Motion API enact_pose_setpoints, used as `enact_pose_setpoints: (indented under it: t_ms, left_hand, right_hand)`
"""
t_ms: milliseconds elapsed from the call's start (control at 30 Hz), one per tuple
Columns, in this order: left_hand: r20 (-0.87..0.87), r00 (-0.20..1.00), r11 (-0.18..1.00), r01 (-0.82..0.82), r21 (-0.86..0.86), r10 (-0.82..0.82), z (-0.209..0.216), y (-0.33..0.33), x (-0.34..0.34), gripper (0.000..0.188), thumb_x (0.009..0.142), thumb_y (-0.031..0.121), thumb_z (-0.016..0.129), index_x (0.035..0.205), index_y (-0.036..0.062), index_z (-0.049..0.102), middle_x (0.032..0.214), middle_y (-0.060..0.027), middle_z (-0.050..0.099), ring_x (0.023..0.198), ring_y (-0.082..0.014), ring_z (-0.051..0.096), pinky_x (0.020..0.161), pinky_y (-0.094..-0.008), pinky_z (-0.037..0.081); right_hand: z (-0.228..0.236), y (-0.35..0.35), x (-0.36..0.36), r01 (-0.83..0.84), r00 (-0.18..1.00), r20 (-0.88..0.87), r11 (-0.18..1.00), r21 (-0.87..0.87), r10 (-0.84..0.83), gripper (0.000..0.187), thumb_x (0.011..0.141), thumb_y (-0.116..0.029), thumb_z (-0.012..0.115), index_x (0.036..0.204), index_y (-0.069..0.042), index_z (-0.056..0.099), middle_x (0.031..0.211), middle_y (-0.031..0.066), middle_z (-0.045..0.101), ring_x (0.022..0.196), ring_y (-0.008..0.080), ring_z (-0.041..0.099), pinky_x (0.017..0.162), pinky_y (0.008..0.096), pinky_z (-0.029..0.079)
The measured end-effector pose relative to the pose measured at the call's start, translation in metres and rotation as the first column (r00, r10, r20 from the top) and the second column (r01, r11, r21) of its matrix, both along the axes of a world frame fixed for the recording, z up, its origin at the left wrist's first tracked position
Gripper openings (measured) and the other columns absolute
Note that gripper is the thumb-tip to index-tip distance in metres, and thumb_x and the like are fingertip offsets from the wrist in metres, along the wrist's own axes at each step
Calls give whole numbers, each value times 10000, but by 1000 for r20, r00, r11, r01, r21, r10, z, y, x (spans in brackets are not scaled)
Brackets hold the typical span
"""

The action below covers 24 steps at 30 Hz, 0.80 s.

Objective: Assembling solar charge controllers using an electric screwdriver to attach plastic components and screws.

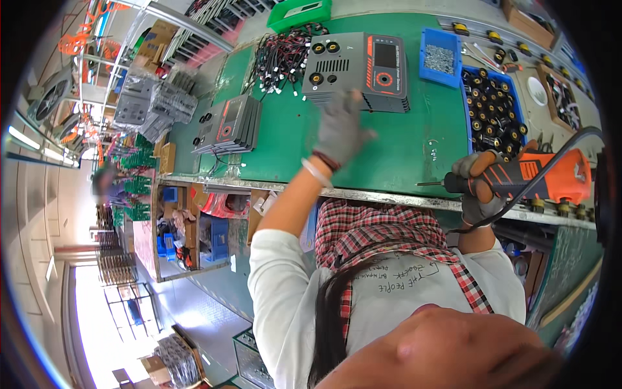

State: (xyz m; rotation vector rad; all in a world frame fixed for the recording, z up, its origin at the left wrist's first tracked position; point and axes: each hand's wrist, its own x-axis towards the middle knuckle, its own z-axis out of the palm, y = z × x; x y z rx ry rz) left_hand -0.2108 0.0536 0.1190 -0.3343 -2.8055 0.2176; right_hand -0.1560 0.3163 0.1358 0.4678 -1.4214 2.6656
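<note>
My left hand, in a grey glove, reaches over the green worktop with fingers apart and nothing seen in it. Its fingertips are at the near edge of a stack of grey panels with round black-and-brass fittings; whether they touch is hard to tell. Beside it is another stack of grey panels with a screen window and orange markings. My right hand, also gloved, is closed round an orange-and-black corded power drill. The drill lies level near the table's front edge, its thin bit pointing left.
A blue bin of black-and-brass fittings and a blue tray of small screws stand at right. Bundled cables lie at the back, below a green tray. More panels lean in a stack at left. The drill's cord loops at right.
</note>
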Motion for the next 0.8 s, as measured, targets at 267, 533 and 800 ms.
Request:
enact_pose_setpoints:
  t_ms: [267,533,800]
  left_hand:
    - [462,824,934,-358,-25,328,34,-75,-82,669,554,276,777,1075,94,399,1123,-179,441,946,-354,533,787,-394,463]
    - [397,886,909,-349,229,240,9,-94,-78,664,576,267,769,1120,115,421,1171,-121,438,1002,-298,523,826,-367,460]
    - [285,953,962,-167,216,101,34,-103,-73,675,573,365,759,1128,129,457,1173,-144,424,995,-333,514,804,-381,464]
  right_hand:
    - [-15,20,-21,-16,1000,-7,1000,-20,16,392,644,-269,741,858,-62,486,717,39,458,618,176,461,592,338,402]
    - [-8,10,-22,-35,998,64,994,100,28,370,654,-302,732,801,-58,496,710,45,499,669,171,506,666,337,439]
    - [-1,-4,18,99,995,7,990,103,-100,402,641,-318,724,824,-54,483,738,48,486,683,178,497,677,352,442]
